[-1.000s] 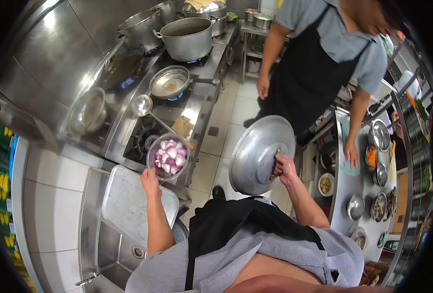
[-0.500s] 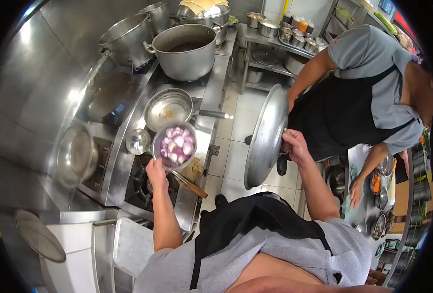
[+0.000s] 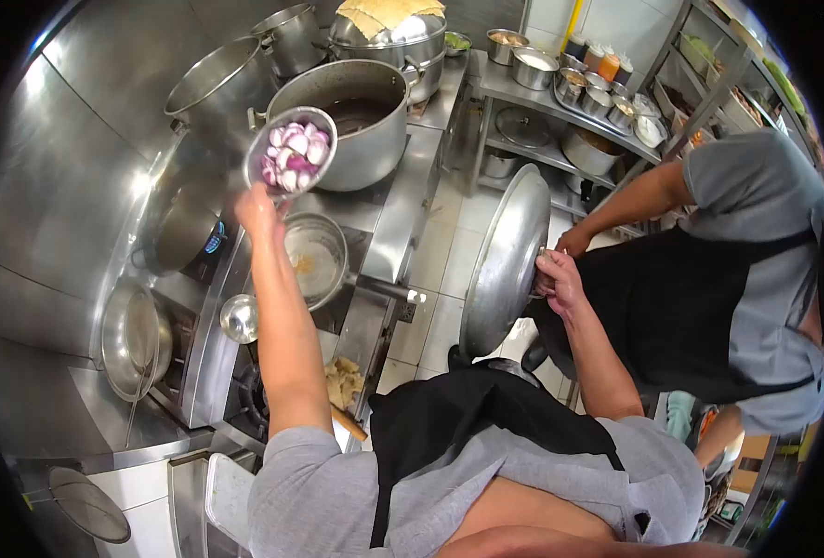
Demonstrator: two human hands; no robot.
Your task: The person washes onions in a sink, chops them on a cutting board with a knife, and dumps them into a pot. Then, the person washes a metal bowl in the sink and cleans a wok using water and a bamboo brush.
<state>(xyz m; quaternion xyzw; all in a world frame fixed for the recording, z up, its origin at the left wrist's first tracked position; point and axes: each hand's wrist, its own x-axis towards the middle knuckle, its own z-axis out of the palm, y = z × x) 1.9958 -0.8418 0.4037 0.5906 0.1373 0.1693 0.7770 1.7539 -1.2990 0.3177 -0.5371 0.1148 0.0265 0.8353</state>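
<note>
My left hand (image 3: pixel 259 212) is closed on the near rim of a metal bowl (image 3: pixel 256 153) of peeled purple onions (image 3: pixel 296 153). The bowl is held up beside a large stockpot (image 3: pixel 375 149) with dark liquid inside, overlapping its near left rim in view. My right hand (image 3: pixel 559 279) grips the knob of a big round metal lid (image 3: pixel 505 260), which it holds on edge over the floor. Below my left hand, a saucepan (image 3: pixel 314 265) with a long handle sits on the stove, and my forearm passes in front of its left side.
At right stands a co-worker in a black apron (image 3: pixel 653 307), close to the lid. More pots (image 3: pixel 217 79) line the back of the stove. A ladle (image 3: pixel 240 319) and a cloth (image 3: pixel 344 381) lie nearer me. Shelves (image 3: pixel 560 88) hold containers and sauce bottles.
My left hand has carried the bowl of onions forward, away from me, from beside the saucepan to the stockpot. My right hand still holds the lid. The co-worker has shifted.
</note>
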